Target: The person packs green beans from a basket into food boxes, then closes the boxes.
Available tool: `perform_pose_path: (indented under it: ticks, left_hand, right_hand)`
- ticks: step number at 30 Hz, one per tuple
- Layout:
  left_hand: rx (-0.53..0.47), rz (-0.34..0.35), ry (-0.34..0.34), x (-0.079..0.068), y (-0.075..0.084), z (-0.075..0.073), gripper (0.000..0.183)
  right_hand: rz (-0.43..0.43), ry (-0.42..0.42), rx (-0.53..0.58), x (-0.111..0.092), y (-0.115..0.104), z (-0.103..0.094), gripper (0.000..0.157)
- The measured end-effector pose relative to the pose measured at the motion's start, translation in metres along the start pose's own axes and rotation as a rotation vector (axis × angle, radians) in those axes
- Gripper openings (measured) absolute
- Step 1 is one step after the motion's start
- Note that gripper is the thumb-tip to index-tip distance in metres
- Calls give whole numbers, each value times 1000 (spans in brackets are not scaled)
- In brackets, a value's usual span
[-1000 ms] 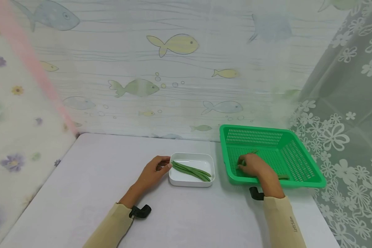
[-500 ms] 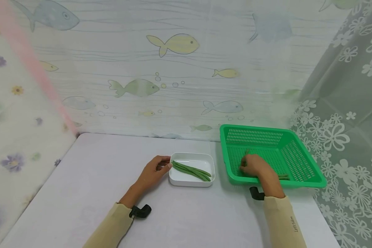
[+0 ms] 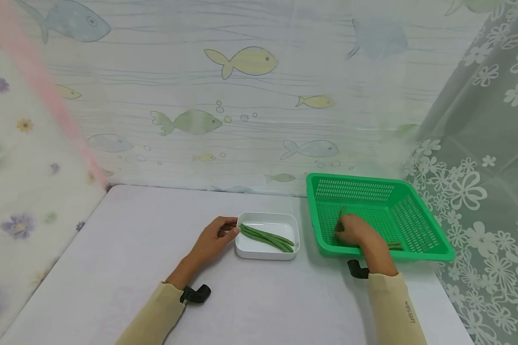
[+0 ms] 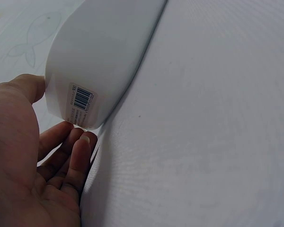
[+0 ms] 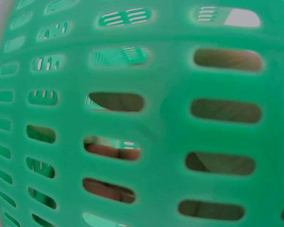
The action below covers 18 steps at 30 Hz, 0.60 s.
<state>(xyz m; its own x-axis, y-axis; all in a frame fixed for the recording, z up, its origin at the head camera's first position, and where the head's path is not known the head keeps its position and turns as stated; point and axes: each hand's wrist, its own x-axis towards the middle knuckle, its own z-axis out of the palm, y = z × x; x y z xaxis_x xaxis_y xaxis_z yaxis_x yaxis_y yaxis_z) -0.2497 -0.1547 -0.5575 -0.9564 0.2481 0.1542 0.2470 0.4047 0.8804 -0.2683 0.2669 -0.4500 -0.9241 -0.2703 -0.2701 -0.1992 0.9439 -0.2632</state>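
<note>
In the head view a white dish (image 3: 265, 257) holds several long green beans (image 3: 267, 238) lying slantwise. My left hand (image 3: 211, 241) grips its left end; the left wrist view has the thumb at the rim and the bent fingers (image 4: 80, 156) against the lower corner, by a barcode label (image 4: 83, 99). Inside the green basket (image 3: 431, 230), my right hand (image 3: 354, 231) reaches low on the left side and pinches a green bean (image 3: 342, 211), whose tip sticks up past the knuckles. The right wrist view shows only parts of that hand through the basket's slots.
More green beans (image 3: 394, 245) lie on the basket floor, right of my right wrist. Dish and basket stand side by side on the white table (image 3: 259, 302). A fish-patterned curtain (image 3: 250, 143) hangs behind, and a lacy grey one (image 3: 492, 191) at the right.
My right hand has shifted slightly right inside the basket, and the bean tip above it has swung from leaning right to nearly upright. The left hand and dish have stayed put.
</note>
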Motion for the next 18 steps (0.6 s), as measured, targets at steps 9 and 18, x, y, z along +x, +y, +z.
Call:
perform_pose_path:
  ticks: [9, 18]
  left_hand:
    - [1, 1, 5, 0, -1, 0, 45]
    - [11, 7, 6, 1, -1, 1, 45]
  right_hand:
    - [13, 44, 53, -2, -2, 0, 10]
    - [16, 116, 125, -3, 0, 1, 38]
